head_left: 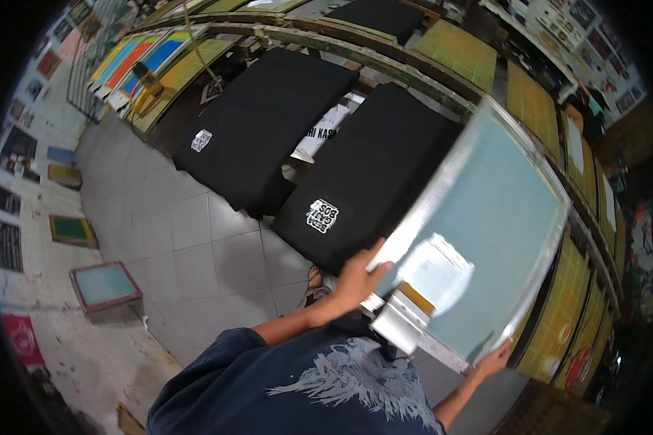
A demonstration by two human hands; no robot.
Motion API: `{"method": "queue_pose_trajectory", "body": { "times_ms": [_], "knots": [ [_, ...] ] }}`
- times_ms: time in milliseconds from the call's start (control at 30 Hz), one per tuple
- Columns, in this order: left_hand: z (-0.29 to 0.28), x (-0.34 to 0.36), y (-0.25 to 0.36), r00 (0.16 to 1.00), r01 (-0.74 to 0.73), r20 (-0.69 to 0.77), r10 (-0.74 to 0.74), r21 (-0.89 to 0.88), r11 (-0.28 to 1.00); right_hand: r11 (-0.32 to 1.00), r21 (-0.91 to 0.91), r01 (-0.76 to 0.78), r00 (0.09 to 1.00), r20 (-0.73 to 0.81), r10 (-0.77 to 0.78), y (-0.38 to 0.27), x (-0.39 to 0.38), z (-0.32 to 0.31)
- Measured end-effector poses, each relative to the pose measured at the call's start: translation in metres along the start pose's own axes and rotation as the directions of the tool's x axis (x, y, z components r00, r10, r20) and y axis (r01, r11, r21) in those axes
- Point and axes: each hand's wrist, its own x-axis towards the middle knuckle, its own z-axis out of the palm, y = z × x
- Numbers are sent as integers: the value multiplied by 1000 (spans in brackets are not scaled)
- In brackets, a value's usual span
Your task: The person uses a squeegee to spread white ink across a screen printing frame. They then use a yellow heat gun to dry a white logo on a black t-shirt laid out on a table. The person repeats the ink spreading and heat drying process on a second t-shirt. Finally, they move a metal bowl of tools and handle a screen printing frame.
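Both my hands hold a silk-screen frame (544, 156), tilted, with pale metal edges and blue-green mesh (486, 210). My left hand (361, 277) is closed on its left edge, and my right hand (493, 359) grips its near right corner. White ink (437, 270) is smeared over the near part of the mesh. A squeegee (400, 322) with a silver holder and amber blade rests at the frame's near end, touching the ink; neither hand is on it. Left of the frame, a black shirt (370, 159) lies flat with a white print (321, 216) near its closest edge.
Another printed black shirt (261, 109) lies further left. Yellowish boards (569, 304) line the racks at right and back. A bottle (146, 78) stands at the far left beside colourful printed panels (134, 61). Small screens (107, 284) lean along the left wall, past the tiled floor (174, 246).
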Motion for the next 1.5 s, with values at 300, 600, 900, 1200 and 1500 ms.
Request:
{"method": "queue_pose_trajectory", "body": {
  "times_ms": [300,600,900,1200,1500],
  "knots": [
    [253,-69,48,963,112,235,-134,103,988,999,-32,-41,997,62,43,151,233,-77],
    [318,-100,91,951,151,177,-254,451,880,987,-28,158,987,41,-157,177,310,-63],
    [333,-86,90,973,151,93,-209,428,891,997,-68,44,994,103,-37,193,313,-44],
    [289,-66,111,923,182,268,-277,329,926,892,-244,380,925,90,-369,125,263,-84],
    [58,-145,19,948,317,114,-297,-237,919,704,198,682,705,79,-705,-36,57,19]
  ]
}}
